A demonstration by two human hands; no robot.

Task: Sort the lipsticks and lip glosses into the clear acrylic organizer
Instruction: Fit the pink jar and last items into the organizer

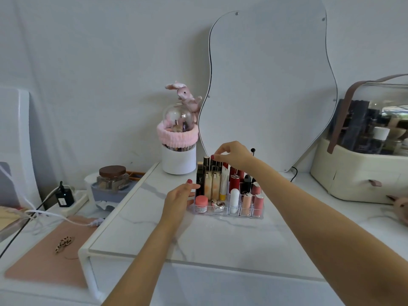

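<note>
The clear acrylic organizer (220, 212) stands on the marble-look table top, filled with several upright lipsticks and lip glosses. Two gold-capped glosses (212, 184) and a black tube (200, 180) stand at its left, red lipsticks (234, 182) in the middle, pink ones (258, 202) at the front right. My right hand (234, 154) reaches over the back row, fingertips pinched on the top of a dark tall lip gloss (213, 161). My left hand (180, 199) rests against the organizer's left side with fingers spread.
A wavy mirror (269, 85) leans behind the organizer. A white brush holder (178, 157) with a pink band stands at the back left. A cream cosmetics case (362, 168) sits at right. Left of the table are a jar (112, 177), cables and a pink mat (55, 250).
</note>
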